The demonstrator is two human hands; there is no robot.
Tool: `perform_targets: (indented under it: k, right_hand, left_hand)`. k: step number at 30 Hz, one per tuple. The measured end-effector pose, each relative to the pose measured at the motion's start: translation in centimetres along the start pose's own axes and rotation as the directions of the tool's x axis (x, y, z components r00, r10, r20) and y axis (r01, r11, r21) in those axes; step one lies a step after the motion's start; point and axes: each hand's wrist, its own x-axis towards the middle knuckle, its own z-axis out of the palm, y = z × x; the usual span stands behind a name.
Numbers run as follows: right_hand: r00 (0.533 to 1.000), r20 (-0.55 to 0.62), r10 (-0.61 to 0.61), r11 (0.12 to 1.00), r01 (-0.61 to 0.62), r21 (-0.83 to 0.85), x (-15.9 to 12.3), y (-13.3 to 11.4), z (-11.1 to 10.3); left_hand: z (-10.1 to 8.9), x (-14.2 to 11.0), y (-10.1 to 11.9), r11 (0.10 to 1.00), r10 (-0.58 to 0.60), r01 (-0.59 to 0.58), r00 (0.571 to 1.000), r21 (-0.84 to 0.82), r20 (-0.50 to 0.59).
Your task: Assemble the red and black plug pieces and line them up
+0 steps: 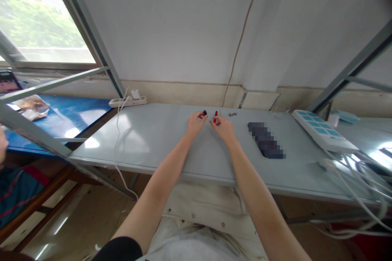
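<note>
Both my hands are over the grey table, close together near its far side. My left hand is closed in a pinch on a small black piece that sticks out past the fingertips. My right hand has its fingers closed around a small red stick-like piece, part of which the fingers hide. The two pieces are apart. Just beyond my right hand lies a little cluster of small metallic bits, too small to name.
A blurred-out dark phone-like slab lies right of my right arm. Farther right are a white power strip and tangled cables. At left, another power strip has a cord hanging over the edge. Metal frame posts flank the table; a person sits far left.
</note>
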Motion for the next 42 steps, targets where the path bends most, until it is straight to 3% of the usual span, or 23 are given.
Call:
perform_targets:
  k: [4,9,14,19,25,28,30,32,35,38,42]
  right_hand:
    - [0.998,-0.067,0.021,0.999,-0.019,0.034,0.0,0.1,-0.3]
    - [0.99,-0.129,0.054,0.998,-0.05,0.033,-0.1,0.0,-0.6]
    - [0.976,-0.208,0.059,0.997,-0.047,0.066,0.0,0.2,-0.7]
    - [0.963,-0.266,0.047,0.995,-0.022,0.095,0.1,0.6,-0.7]
    - [0.968,-0.244,0.064,0.995,-0.045,0.084,0.3,0.9,-0.7]
    - [0.967,-0.235,0.097,0.995,-0.085,0.059,0.4,1.4,-0.8]
    - [0.967,-0.202,0.153,0.988,-0.15,0.026,0.4,1.7,-0.9]
    - [0.963,-0.15,0.226,0.972,-0.232,-0.026,0.3,1.9,-1.1]
    - [0.951,-0.072,0.302,0.944,-0.309,-0.118,0.1,1.8,-1.2]
    - [0.947,-0.036,0.319,0.931,-0.32,-0.178,-0.1,1.6,-1.0]
    - [0.95,-0.026,0.312,0.925,-0.31,-0.22,-0.2,1.5,-0.7]
  left_hand:
    - [-2.6,0.8,-1.8,0.942,-0.142,0.201,0.964,0.267,-0.224]
    - [-4.5,0.8,-3.7,0.765,-0.293,0.425,0.899,0.483,-0.327]
    - [-4.5,0.8,-4.3,0.692,-0.372,0.487,0.873,0.533,-0.315]
    - [-4.5,0.9,-4.4,0.689,-0.392,0.501,0.866,0.524,-0.311]
    - [-4.7,0.8,-3.9,0.706,-0.383,0.503,0.863,0.499,-0.33]
    - [-4.6,0.5,-2.8,0.777,-0.219,0.408,0.889,0.479,-0.402]
    - [-3.9,0.2,-1.8,0.833,-0.066,0.267,0.917,0.485,-0.393]
    - [-2.8,-0.3,-0.6,0.865,0.096,0.066,0.951,0.498,-0.292]
    - [-0.5,-1.3,1.0,0.815,0.297,-0.273,0.954,0.512,0.037]
    - [1.5,-2.3,1.9,0.712,0.309,-0.439,0.897,0.548,0.317]
    - [2.6,-2.7,1.6,0.661,0.231,-0.453,0.881,0.598,0.412]
